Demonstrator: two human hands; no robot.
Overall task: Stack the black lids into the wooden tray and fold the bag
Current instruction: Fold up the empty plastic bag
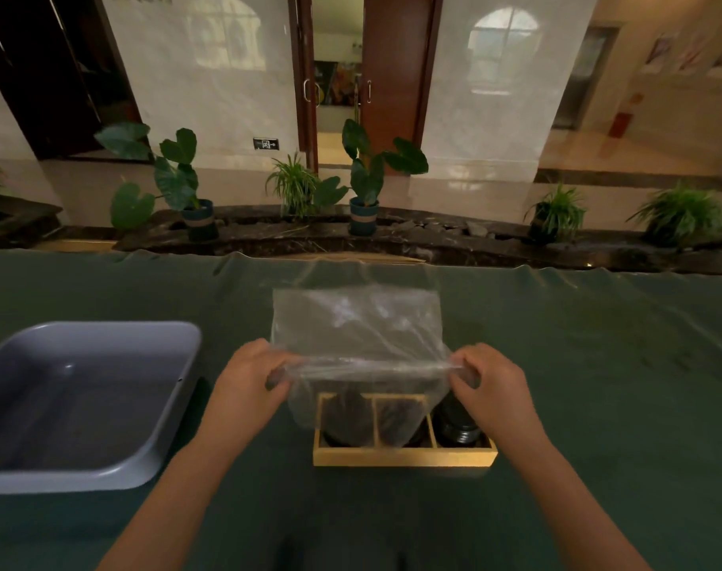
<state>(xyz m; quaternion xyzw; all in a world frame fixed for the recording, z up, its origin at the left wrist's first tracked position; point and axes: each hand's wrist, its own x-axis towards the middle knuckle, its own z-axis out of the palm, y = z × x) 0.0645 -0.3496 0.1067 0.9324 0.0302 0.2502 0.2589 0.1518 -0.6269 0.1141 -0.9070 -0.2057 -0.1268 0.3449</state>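
A clear plastic bag (357, 323) is held up in the air above the wooden tray (404, 457). My left hand (252, 375) pinches the bag at its left side and my right hand (489, 379) pinches it at its right side, along a crease across the bag. The bag's lower part hangs in front of the tray's left and middle compartments. Stacks of black lids (458, 424) stand in the tray's three compartments; the right stack shows plainly, the other two are blurred behind the plastic.
A grey plastic tub (161, 410) sits on the green tablecloth (598, 364) at the left, close to my left forearm. Potted plants line a dark ledge beyond the table's far edge.
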